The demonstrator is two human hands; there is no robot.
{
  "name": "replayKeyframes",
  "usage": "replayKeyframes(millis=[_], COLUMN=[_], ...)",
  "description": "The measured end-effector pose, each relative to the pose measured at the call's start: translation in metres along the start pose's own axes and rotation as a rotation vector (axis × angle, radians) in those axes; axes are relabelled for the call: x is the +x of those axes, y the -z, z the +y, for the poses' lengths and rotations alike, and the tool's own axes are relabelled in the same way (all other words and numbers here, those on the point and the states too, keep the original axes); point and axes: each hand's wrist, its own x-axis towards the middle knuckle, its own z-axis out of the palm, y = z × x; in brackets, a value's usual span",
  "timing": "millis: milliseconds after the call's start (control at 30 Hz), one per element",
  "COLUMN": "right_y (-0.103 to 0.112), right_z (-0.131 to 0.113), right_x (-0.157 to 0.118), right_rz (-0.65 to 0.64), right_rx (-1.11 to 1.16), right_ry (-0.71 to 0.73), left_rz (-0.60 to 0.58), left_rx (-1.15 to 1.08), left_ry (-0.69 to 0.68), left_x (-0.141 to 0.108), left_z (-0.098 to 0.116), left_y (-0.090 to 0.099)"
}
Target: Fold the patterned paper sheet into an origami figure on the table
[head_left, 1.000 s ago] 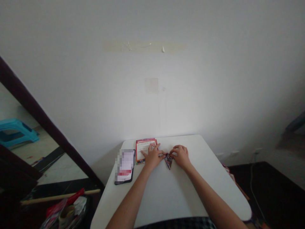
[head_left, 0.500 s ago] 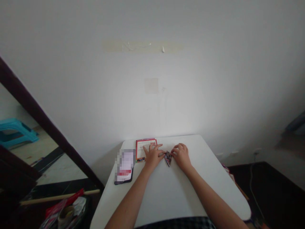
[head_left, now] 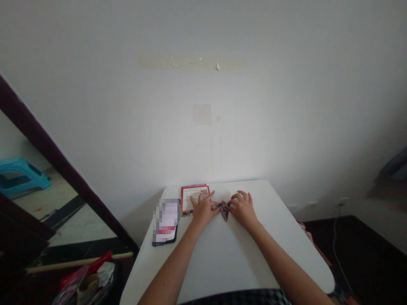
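Note:
A small piece of folded patterned paper (head_left: 224, 211), kite-shaped with its point toward me, lies between my hands on the white table (head_left: 229, 254). My left hand (head_left: 203, 208) pinches its left corner between thumb and finger, the other fingers spread. At the right corner, the thumb and forefinger of my right hand (head_left: 243, 207) close on the edge, with the remaining fingers curled up and away. Partly under my left fingers is a red-bordered booklet or sheet (head_left: 187, 195) with printed text.
A phone (head_left: 167, 222), its screen blurred out, lies on the table's left side. The wall (head_left: 254, 127) meets the table's far edge. A filled bin (head_left: 92, 279) and a framed mirror (head_left: 63, 144) stand at the left.
The paper's lower point has shifted slightly to the right and its shape shows more clearly. My right hand has moved a little to the right; my left hand has hardly moved.

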Motion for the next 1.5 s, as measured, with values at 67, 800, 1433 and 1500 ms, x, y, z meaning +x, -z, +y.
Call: replayKeyframes(millis=[67, 800, 1433, 1500], right_y=[0.0, 0.004, 0.009, 0.01], right_z=[0.0, 0.0, 0.002, 0.002], right_x=[-0.001, 0.003, 0.001, 0.001], right_rz=[0.002, -0.056, -0.109, -0.11], right_rx=[0.006, 0.029, 0.055, 0.053], right_ry=[0.01, -0.058, -0.027, -0.032], left_rz=[0.011, 0.055, -0.004, -0.007], left_rx=[0.004, 0.014, 0.075, 0.078], left_ry=[-0.001, 0.041, 0.028, 0.024], left_x=[-0.003, -0.003, -0.012, -0.013], left_z=[0.001, 0.009, 0.015, 0.015], left_y=[0.001, -0.001, 0.003, 0.002])
